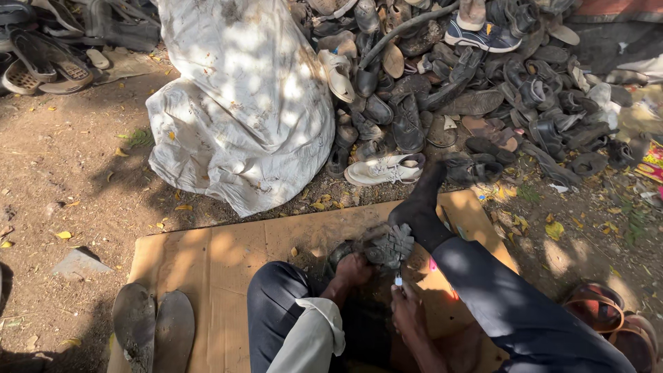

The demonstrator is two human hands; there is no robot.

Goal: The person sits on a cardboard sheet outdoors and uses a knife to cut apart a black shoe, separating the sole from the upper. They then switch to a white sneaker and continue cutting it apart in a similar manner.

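a: where's the shoe [388,246]?
b: lower centre, sole up on the cardboard [228,255], long axis pointing upper right. left hand [353,269] clamped on its heel end
a: and the right hand [407,311]?
b: just below it, pinched shut on a small tube [398,280]; shoe pile [469,83] fills the upper right

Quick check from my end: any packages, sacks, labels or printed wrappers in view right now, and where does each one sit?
White sack: bulging, dirt-stained woven bag, upper left of centre, beside the shoe pile.
Cardboard sheet: flattened brown carton on the ground, under the person's legs.
Printed wrapper: colourful, pink and yellow, at the right edge, partly cut off.
No signs or screens.
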